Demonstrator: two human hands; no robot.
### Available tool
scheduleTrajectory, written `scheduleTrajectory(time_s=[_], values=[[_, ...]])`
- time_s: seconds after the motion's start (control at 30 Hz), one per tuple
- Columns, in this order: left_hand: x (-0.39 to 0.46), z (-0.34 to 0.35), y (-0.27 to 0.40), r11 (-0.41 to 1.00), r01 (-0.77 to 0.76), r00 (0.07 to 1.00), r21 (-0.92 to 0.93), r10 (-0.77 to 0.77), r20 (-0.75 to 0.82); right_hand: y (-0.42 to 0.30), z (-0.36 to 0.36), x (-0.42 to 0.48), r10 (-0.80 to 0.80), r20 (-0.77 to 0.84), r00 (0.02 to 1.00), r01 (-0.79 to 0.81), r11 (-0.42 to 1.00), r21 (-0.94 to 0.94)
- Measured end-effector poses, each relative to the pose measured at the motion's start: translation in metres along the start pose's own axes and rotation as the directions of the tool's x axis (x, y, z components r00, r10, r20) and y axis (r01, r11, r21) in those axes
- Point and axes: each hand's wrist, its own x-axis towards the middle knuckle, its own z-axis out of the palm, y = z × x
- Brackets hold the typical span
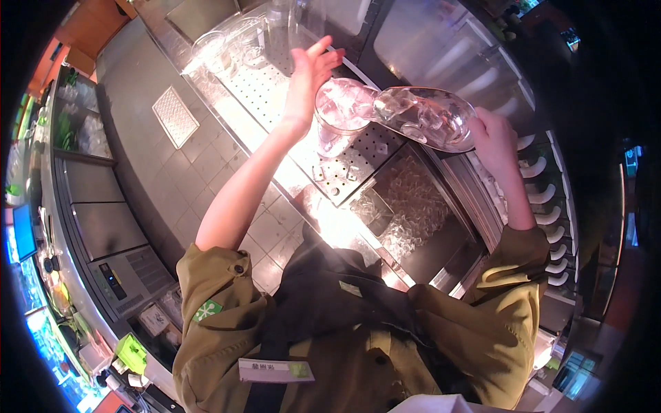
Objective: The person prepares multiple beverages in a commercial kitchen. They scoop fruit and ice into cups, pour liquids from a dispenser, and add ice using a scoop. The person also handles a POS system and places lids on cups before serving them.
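Note:
My right hand [493, 137] is closed on the back end of a clear ice scoop [454, 108] that holds ice cubes. The scoop's mouth lies at the rim of a clear container [335, 137], and ice [348, 103] fills the top of that container. My left hand [312, 69] is raised at the container's far left side, its fingers spread; whether it touches the wall cannot be told. The container stands on a perforated metal drain board [258, 90], with a few loose ice cubes [353, 173] near it.
An open ice bin [413, 206] lies nearer my body, right of the drain board. Clear glass-like vessels [253, 49] stand at the board's far end. White curved holders [542, 193] line the right side. Tiled floor [201, 170] and a counter with steel doors [108, 227] are at the left.

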Motion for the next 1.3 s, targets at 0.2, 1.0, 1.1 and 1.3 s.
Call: scheduleTrajectory(time_s=[0.2,1.0,1.1,1.3], values=[[-0.062,-0.033,-0.053,0.819,-0.394,0.919,0.417,0.334,0.212,0.012,0.014,0.002,-0.056,0.010,0.998,0.055,0.997,0.062],[0.021,0.012,-0.080,0.863,-0.303,0.889,0.403,0.409,-0.207,0.091,0.201,-0.172,0.381,0.263,0.886,-0.314,0.912,-0.265],[0.030,0.018,-0.077,0.857,-0.251,0.903,0.451,0.375,-0.211,0.070,0.236,-0.174,0.426,0.617,0.661,-0.364,0.902,-0.232],[0.028,-0.007,-0.093,0.831,-0.288,0.912,0.477,0.390,-0.129,0.090,0.247,-0.156,0.477,0.059,0.877,-0.463,0.872,-0.158]])
